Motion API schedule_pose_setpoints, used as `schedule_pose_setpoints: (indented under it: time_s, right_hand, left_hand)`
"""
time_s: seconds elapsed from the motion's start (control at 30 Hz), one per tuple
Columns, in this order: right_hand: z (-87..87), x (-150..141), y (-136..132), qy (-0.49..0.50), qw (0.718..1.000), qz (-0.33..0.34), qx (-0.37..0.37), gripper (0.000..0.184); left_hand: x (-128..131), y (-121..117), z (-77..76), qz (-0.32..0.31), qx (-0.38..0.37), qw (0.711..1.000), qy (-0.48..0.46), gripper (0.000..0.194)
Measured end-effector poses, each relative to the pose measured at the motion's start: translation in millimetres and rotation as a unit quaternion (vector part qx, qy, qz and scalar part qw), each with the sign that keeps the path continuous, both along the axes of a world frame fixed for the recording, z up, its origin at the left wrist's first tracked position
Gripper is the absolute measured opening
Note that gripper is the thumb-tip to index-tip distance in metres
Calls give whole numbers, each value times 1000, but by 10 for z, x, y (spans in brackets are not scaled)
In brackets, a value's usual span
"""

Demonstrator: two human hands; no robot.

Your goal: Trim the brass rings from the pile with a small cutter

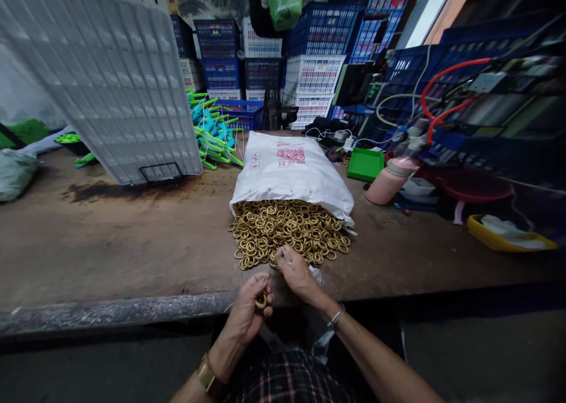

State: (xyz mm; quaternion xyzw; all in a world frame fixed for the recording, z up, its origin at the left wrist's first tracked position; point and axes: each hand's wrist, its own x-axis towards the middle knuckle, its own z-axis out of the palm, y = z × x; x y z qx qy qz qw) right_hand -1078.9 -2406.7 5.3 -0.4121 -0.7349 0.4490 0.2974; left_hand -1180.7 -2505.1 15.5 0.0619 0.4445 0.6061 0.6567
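A white sack (283,167) with red print lies on the table, its open mouth toward me. Gold-coloured rings (292,229) spill from it in a heap. Just in front of the table edge, my left hand (245,309) is closed round a gold-coloured ring (261,301); whether more rings sit behind its fingers is hidden. My right hand (298,273) is at the near edge of the heap, thumb and fingers pinched together. What that pinch holds, if anything, I cannot make out.
A translucent ribbed panel (115,85) stands upright at left, beside green and turquoise plastic hangers (214,132). To the right are a green tray (365,164), a pink bottle (389,182) and a yellow tray (508,238). Stacked crates (313,76) line the back.
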Motion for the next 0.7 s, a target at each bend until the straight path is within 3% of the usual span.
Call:
schedule_pose_setpoints:
  time_s: [0.07,0.13,0.2,0.33,0.57,0.7]
  right_hand:
    - [50,5,-65,121,981,21,-147,17]
    - [93,19,-141,213,933,56,-283,23]
    - [116,46,-205,277,886,85,-363,29]
    - [82,105,-257,327,841,94,-420,30]
    - [-40,146,-259,353,803,100,-471,32]
    - [-44,154,-288,356,795,108,-479,34]
  left_hand:
    - [10,78,22,-7,6,999,33,41]
    - [27,139,38,-18,18,999,48,45]
    - [49,170,42,-25,32,998,56,42]
    - [86,152,16,-9,38,997,73,38]
    - [96,142,-43,-22,41,995,87,42]
    - [119,166,-72,-24,47,991,125,39]
